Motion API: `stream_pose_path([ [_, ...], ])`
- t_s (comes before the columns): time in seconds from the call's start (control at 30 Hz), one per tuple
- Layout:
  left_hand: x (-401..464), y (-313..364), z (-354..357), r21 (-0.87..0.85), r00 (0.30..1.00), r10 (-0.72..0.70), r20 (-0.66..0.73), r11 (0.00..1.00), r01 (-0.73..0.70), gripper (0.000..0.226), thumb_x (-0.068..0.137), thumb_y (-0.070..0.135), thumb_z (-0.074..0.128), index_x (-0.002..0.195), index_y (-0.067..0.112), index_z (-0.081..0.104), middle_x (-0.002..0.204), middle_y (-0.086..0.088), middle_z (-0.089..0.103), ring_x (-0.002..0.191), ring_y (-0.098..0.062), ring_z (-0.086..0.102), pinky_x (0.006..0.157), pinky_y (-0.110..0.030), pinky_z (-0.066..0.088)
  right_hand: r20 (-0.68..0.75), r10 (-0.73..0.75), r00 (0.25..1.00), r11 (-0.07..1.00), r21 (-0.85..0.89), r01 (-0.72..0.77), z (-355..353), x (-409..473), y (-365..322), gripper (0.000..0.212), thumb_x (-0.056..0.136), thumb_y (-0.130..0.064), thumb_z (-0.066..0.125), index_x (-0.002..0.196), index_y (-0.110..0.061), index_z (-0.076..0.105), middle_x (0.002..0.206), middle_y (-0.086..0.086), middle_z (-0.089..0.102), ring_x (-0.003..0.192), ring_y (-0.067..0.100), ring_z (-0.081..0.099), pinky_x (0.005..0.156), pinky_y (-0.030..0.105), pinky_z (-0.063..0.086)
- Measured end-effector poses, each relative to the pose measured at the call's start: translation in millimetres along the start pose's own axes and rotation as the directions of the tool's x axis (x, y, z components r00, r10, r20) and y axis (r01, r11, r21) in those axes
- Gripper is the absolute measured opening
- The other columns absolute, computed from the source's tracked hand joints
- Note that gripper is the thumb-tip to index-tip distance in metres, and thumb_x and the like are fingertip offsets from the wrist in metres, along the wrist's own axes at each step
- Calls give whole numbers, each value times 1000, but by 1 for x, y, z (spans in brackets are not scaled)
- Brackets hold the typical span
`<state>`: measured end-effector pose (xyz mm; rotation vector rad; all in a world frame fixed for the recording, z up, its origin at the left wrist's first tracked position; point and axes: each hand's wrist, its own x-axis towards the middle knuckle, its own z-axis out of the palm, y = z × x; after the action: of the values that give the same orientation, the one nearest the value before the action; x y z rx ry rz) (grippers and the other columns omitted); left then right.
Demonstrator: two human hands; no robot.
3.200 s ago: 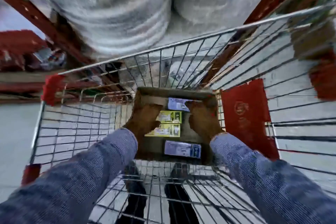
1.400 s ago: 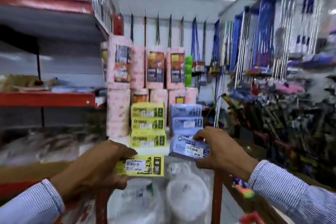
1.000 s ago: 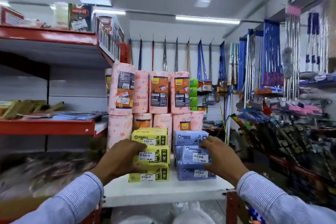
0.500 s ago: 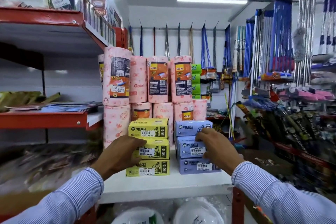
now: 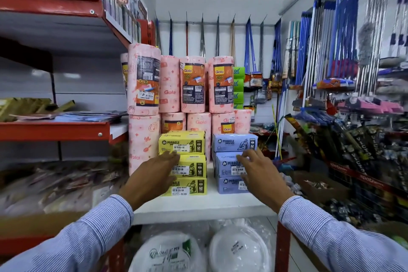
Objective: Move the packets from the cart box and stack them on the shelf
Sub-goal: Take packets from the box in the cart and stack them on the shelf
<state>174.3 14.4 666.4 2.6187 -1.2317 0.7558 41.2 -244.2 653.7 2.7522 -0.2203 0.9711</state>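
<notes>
Two stacks of packets stand on the white shelf (image 5: pixel 198 206). The yellow stack (image 5: pixel 189 163) is three high on the left; the blue stack (image 5: pixel 229 161) is three high beside it on the right. My left hand (image 5: pixel 152 178) hovers flat in front of the middle yellow packet, fingers spread, holding nothing. My right hand (image 5: pixel 259 174) is in front of the middle blue packet, fingertips at its label, fingers apart and empty. The cart and its box are out of view.
Pink kitchen towel rolls (image 5: pixel 192 86) stand stacked right behind the packets. Red shelves (image 5: pixel 53 130) run along the left. Wrapped white plates (image 5: pixel 238 249) sit below the shelf. Mops and brooms (image 5: pixel 326 51) hang at the right.
I carried a yellow and a blue packet from the cart box to the shelf and set them in their stacks. Both hands have since let go and drawn slightly back.
</notes>
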Motion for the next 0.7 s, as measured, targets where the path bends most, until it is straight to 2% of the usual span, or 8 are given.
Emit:
stream_pose_path([
  [0.07,-13,5,7,33,995,64,-72,998,-62,75,88,37,66,150,18,30,161,-9,27,147,-29,27,116,-46,36,-28,5,1000,1000,3,-4,0,-14,-10,55,82,-28,69,131,-15,46,132,11,51,119,32,47,102,47,44],
  [0.1,-21,8,10,36,990,91,-110,996,-87,78,87,41,67,151,20,28,161,-9,24,149,-30,23,117,-48,34,-34,6,999,1000,4,-5,-1,-22,-15,59,83,-30,67,134,-15,43,137,11,49,123,33,44,105,49,41],
  [0.2,-50,29,18,-11,970,147,-194,988,-152,77,82,45,69,148,24,35,160,-11,28,146,-34,27,113,-49,34,-46,16,999,999,51,-13,-4,-52,-34,64,85,-38,64,140,-16,40,146,11,43,133,34,37,111,50,35],
  [0.3,-84,49,31,-75,969,165,-182,981,-181,73,82,45,68,146,24,39,158,-10,32,143,-33,33,111,-46,37,-25,22,999,993,113,-19,-5,-92,-48,62,88,-42,58,142,-18,38,149,8,41,136,31,35,112,48,35],
  [0.47,-154,72,99,-212,979,200,-46,955,-205,59,84,45,62,137,22,50,147,-9,48,134,-31,45,102,-47,48,154,25,988,979,195,-55,35,-186,-70,60,86,-39,60,139,-17,43,144,6,47,131,29,41,104,47,43],
  [0.53,-183,82,133,-274,977,209,46,943,-189,57,86,44,62,137,22,49,147,-7,48,135,-29,44,102,-46,48,266,34,963,974,208,-92,61,-224,-76,60,84,-36,65,138,-15,46,142,8,50,129,30,45,101,45,45],
  [0.63,-230,99,183,-357,952,211,221,926,-123,59,85,42,64,138,23,47,148,-4,47,134,-26,43,101,-46,49,439,43,897,955,245,-166,99,-283,-82,59,81,-31,67,134,-13,49,137,11,53,124,33,48,96,47,49],
  [0.7,-259,114,219,-398,926,217,308,914,-82,61,80,37,71,135,22,50,142,-6,53,129,-27,50,97,-44,52,543,39,839,944,254,-208,126,-318,-87,58,78,-28,70,130,-12,52,132,12,57,119,36,51,93,49,52],
])
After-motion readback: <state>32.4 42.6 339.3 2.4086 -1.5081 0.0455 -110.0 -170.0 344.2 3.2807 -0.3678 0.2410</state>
